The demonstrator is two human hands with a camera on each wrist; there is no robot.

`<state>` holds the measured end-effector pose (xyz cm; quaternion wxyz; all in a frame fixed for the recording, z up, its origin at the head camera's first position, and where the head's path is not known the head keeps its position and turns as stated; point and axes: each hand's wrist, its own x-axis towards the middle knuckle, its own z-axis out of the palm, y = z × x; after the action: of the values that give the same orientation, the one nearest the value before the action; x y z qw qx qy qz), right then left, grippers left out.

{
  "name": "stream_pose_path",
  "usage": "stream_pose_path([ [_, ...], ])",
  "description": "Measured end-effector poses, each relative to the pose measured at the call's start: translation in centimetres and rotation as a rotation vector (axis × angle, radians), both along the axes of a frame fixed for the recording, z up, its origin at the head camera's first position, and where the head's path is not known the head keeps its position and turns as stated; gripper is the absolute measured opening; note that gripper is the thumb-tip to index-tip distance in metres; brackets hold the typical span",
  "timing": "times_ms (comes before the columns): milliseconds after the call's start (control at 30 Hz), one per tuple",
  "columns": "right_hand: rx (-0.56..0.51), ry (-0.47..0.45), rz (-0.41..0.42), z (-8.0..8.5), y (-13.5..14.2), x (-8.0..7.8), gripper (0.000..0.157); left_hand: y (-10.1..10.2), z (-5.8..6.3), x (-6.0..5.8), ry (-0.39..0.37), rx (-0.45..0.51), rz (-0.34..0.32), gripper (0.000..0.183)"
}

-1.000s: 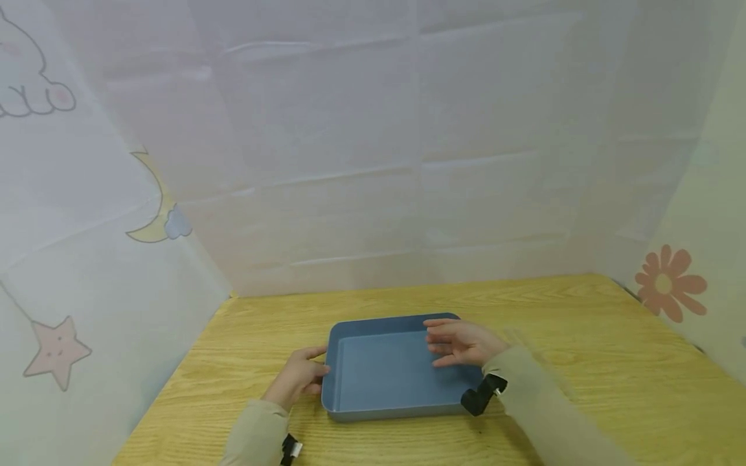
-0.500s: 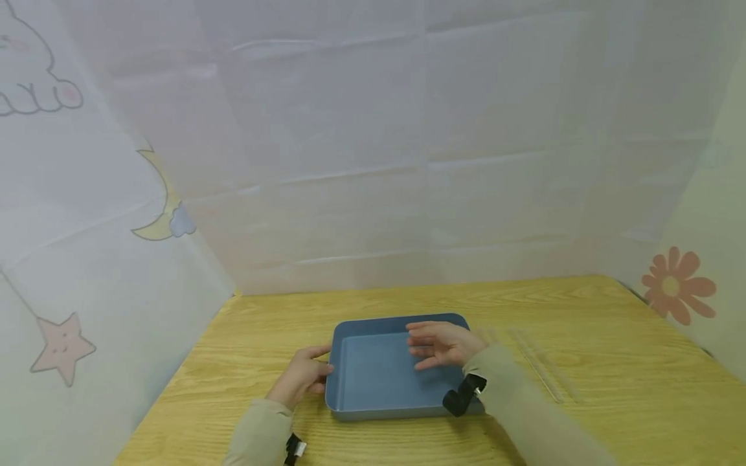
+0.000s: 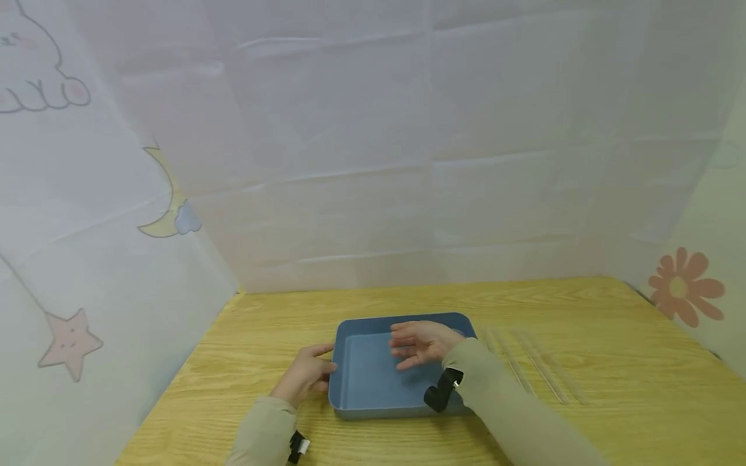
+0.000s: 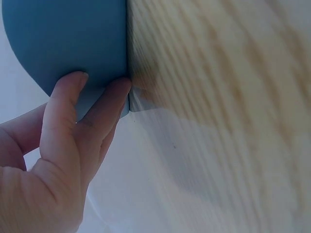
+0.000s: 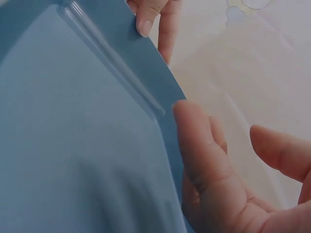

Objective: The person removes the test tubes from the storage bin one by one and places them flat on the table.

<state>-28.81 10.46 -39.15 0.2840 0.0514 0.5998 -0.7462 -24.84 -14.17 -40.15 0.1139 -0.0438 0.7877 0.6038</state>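
A blue rectangular tray [image 3: 373, 412] lies on the wooden table. My left hand [image 3: 305, 372] holds its left side, thumb over the rim and fingers against the outer wall, as the left wrist view of the same hand [image 4: 63, 160] also shows. Above the tray's right half hovers my right hand [image 3: 422, 342], fingers relaxed and apart, nothing between them. A glossy ridged band [image 5: 112, 60] runs along the tray's inner left edge in the right wrist view; I cannot tell whether it is a clear rod or part of the tray.
Right of the tray, several thin clear strips or rods [image 3: 542, 366] lie on the table, partly behind the right sleeve [image 3: 507, 395]. A pale sheet [image 3: 350, 162] hangs along the back, and printed side walls flank the table [image 3: 268, 317].
My right hand has moved left over the tray, so its forearm uncovers more of the clear strips. The left hand stays at the tray's left side. The head view has shifted slightly.
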Motion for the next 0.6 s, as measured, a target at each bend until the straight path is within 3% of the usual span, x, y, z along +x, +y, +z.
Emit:
stream_pose_path([
  [300, -0.017, -0.078, -0.014, -0.6, -2.7, -0.4, 0.053, 0.0, -0.2, -0.1, -0.013, 0.042, 0.024, 0.05],
  [600, -0.007, -0.154, -0.02, -0.8, -4.7, -0.9, 0.05, 0.1, -0.2, -0.3, -0.012, 0.014, 0.016, 0.051],
])
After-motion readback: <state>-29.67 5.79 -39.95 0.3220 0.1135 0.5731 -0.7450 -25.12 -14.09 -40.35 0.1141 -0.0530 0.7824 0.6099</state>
